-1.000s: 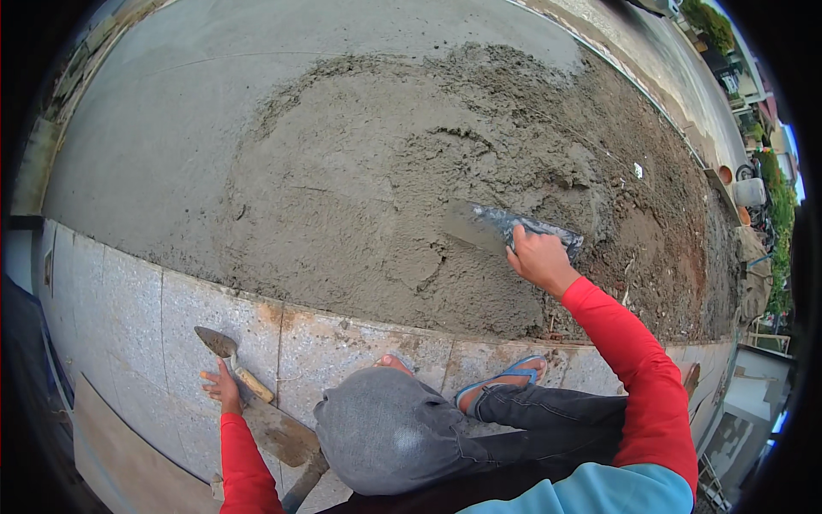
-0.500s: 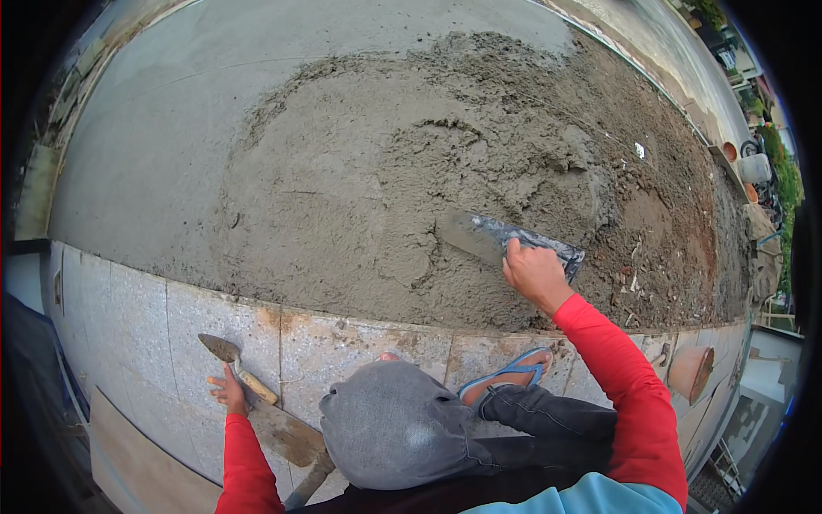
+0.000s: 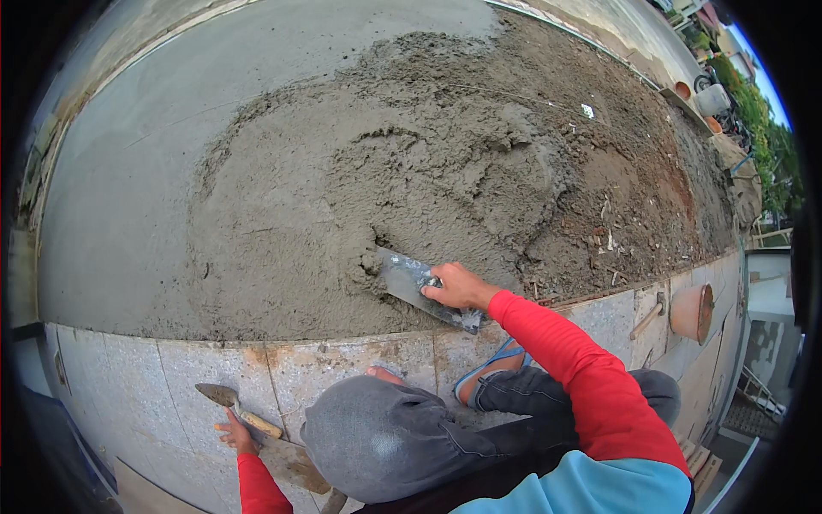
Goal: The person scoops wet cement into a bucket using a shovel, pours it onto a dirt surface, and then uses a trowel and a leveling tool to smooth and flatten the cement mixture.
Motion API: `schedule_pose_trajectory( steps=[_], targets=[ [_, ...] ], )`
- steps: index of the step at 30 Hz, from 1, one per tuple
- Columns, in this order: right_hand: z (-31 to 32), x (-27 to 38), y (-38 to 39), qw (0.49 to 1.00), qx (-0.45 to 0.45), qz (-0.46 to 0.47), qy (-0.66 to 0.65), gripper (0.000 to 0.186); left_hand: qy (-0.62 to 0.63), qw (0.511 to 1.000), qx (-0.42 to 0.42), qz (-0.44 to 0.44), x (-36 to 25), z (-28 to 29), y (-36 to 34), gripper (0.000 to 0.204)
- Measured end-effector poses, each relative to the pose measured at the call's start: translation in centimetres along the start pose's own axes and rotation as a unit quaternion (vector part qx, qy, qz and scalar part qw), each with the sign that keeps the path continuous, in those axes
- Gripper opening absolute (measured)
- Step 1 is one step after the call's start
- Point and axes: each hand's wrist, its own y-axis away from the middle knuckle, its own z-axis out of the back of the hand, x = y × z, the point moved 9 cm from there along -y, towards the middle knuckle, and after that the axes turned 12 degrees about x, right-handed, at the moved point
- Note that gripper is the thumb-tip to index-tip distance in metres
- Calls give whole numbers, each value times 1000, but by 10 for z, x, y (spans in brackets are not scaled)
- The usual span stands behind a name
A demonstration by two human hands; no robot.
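Note:
My right hand (image 3: pixel 458 287) grips a rectangular finishing trowel (image 3: pixel 409 278) from above. Its blade rests on rough wet concrete (image 3: pixel 282 206), with a small lump heaped at its far left corner. Lower left, my left hand (image 3: pixel 237 433) is open, fingers spread on the tiled ledge (image 3: pixel 188 364). Close beside it lies a pointed trowel (image 3: pixel 218 394) with a wooden handle; the fingers are not wrapped round it. A flat, mud-stained blade (image 3: pixel 291 463) on a pole lies next to that hand, partly hidden by my leg.
Smooth grey concrete (image 3: pixel 111 197) spreads across the left. Bare soil with debris (image 3: pixel 621 193) borders the wet mix on the right. On the ledge at right sit an orange bucket (image 3: pixel 692 312) and a wooden-handled tool (image 3: pixel 648 317). A board (image 3: pixel 141 493) lies at lower left.
My right hand and the finishing trowel have moved left and slightly nearer over the concrete. The left hand stays beside the pointed trowel. The whole view has shifted a little.

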Motion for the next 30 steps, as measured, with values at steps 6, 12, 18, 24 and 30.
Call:
schedule_pose_trajectory(
  steps=[6,12,18,24,30],
  targets=[
    [81,-28,55,938,13,18,-345,24,16,999,-32,-9,14,7,-20,114],
    [253,-51,216,926,-294,67,-230,13,-42,998,-40,14,18,9,-48,112],
    [260,-122,307,877,-461,-100,93,26,-17,999,-45,7,18,0,-40,112],
    [237,-162,274,825,-328,-351,297,39,-34,999,-19,21,7,-12,-20,111],
    [209,-85,145,910,-280,-200,232,35,-21,999,-22,18,1,10,-8,105]
  ],
)
